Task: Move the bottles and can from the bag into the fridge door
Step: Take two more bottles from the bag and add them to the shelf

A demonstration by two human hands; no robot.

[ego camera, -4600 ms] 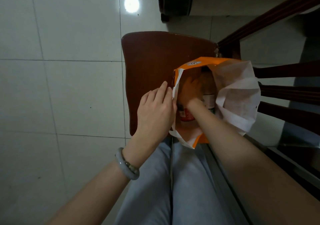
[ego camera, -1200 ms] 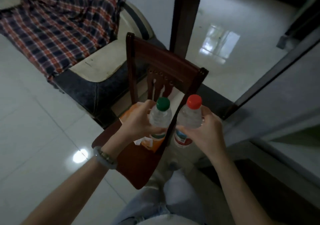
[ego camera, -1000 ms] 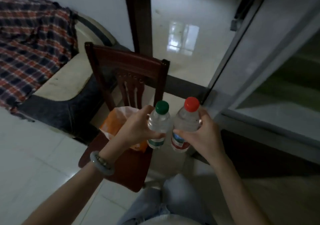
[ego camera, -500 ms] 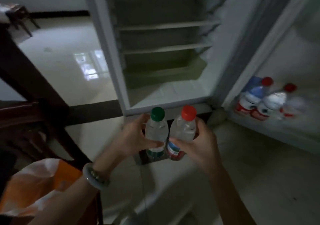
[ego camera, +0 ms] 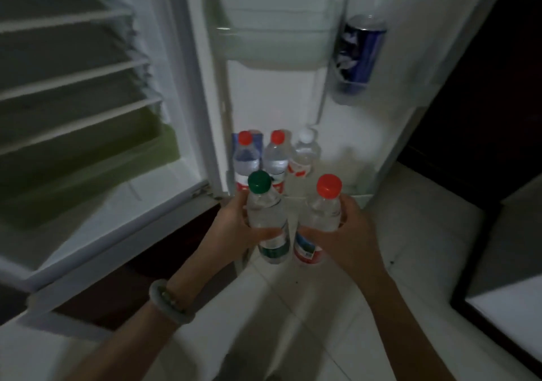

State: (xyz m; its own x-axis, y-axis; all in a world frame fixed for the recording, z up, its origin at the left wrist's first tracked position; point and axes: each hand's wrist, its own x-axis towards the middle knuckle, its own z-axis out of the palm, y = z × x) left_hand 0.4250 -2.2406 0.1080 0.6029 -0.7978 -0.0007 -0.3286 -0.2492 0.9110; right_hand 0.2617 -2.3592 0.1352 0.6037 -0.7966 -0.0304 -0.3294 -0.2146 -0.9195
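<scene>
A: Head view first: your fingers (ego camera: 265, 232) on the left hand (ego camera: 231, 228) are wrapped round the green-capped bottle (ego camera: 267, 219), and the right hand (ego camera: 346, 238) grips the red-capped bottle (ego camera: 318, 222) the same way. Both bottles are upright, side by side, just in front of the lower door shelf (ego camera: 356, 191).

B: So what could go wrong for you?

A: The shelf's left part already holds three bottles (ego camera: 274, 157). Bring both in together and you may knock those over; only the right part looks free. A blue can (ego camera: 359, 50) sits higher in a small door pocket.

B: And against half a second ago?

A: You have turned to face the fridge door (ego camera: 410, 28) square on; then it lay off to your right, and the bag was in sight at lower left
</scene>
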